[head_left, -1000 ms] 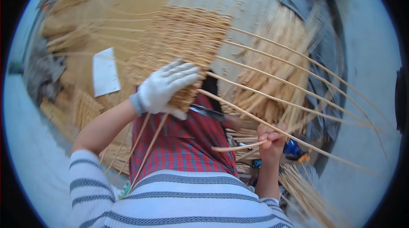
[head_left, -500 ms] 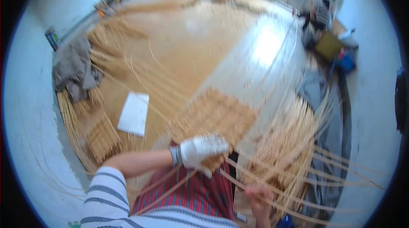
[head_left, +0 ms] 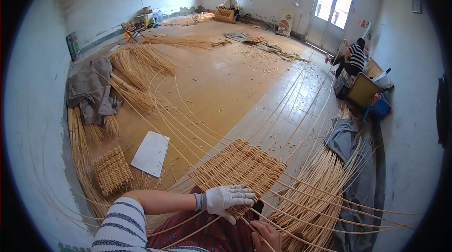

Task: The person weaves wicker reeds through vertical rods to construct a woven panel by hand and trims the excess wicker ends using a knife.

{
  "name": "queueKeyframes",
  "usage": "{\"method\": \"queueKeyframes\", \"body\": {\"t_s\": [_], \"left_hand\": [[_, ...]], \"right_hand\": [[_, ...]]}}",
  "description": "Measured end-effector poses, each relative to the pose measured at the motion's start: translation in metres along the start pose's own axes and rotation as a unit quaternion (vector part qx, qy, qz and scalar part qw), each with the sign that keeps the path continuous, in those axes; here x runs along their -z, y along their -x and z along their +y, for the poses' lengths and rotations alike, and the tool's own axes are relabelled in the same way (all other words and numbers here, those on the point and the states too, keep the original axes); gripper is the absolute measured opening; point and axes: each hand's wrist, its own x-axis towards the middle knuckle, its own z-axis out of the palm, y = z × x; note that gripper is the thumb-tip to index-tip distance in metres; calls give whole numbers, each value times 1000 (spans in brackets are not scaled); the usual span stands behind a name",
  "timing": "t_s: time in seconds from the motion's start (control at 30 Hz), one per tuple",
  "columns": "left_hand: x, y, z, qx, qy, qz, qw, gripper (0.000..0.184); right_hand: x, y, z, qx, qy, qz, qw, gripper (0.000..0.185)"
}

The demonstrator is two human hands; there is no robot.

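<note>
A square woven wicker panel (head_left: 240, 165) lies tilted over my lap, with long pliant rods fanning out from its sides. My left hand (head_left: 228, 200), in a white glove, holds the panel's near edge, fingers flat across the weave and thumb over the edge. Just below the near corner, my bare right hand (head_left: 267, 236) is closed on one of the thin wicker rods (head_left: 256, 229). Part of that hand is cut off by the bottom of the view.
A bundle of loose rods (head_left: 308, 191) lies at my right beside grey cloth (head_left: 346, 136). To the left are another woven panel (head_left: 113, 169), a white board (head_left: 150, 153) and more rods (head_left: 141, 66). One person (head_left: 355, 59) sits at far right, another (head_left: 230, 3) at the back.
My view has tilted up, showing more of the room. My right hand has come inward and up to the panel's near corner. The left hand stays on the panel.
</note>
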Motion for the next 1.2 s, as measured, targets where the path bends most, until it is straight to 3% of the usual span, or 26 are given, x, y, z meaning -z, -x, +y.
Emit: {"method": "queueKeyframes", "body": {"t_s": [0.07,0.3,0.37,0.43,0.5,0.53,0.6,0.63,0.67,0.7,0.73,0.77,0.97,1.03,1.07,1.17,1.2], "left_hand": [[-2,2,0,0,-4,8,1000,103],[-3,1,-3,3,20,22,1000,103],[-3,3,-1,5,33,30,999,104],[-2,1,0,9,29,34,999,103],[-2,-1,-4,4,24,46,999,102],[-6,2,-3,1,19,56,998,102],[3,2,0,16,7,42,999,102],[6,-1,1,35,14,15,999,101],[6,0,1,39,-1,22,999,101],[3,3,-3,16,14,53,998,102],[4,6,-1,15,2,51,999,104],[1,10,-3,12,6,53,998,100],[-3,26,6,12,-14,62,998,104],[-2,25,6,14,-23,41,999,105],[-1,25,7,14,-36,29,999,99],[-2,26,9,15,-39,32,999,99],[0,25,11,9,-45,33,998,99]], "right_hand": [[-1,-3,6,17,32,-12,999,33],[-7,2,33,-38,123,-105,986,35],[0,-7,26,-160,32,-184,969,35],[-2,-8,41,-142,-21,-166,976,36],[3,-20,40,-251,-134,-209,936,36],[1,-15,57,-239,-145,-282,918,52],[-3,-28,69,-112,-166,-316,928,50],[-16,-33,70,100,-65,-218,969,52],[-3,-29,58,-32,-106,-297,948,56],[5,-31,55,-376,-236,-386,808,63],[3,-39,42,-360,-274,-383,806,63],[1,-40,41,-407,-283,-377,783,61],[-13,-42,27,-351,-174,-386,835,57],[-17,-39,20,-301,-127,-338,883,52],[-24,-28,34,-215,-80,-317,920,51],[-20,-30,20,-261,-69,-328,905,51],[-19,-31,20,-293,-129,-330,888,53]]}}
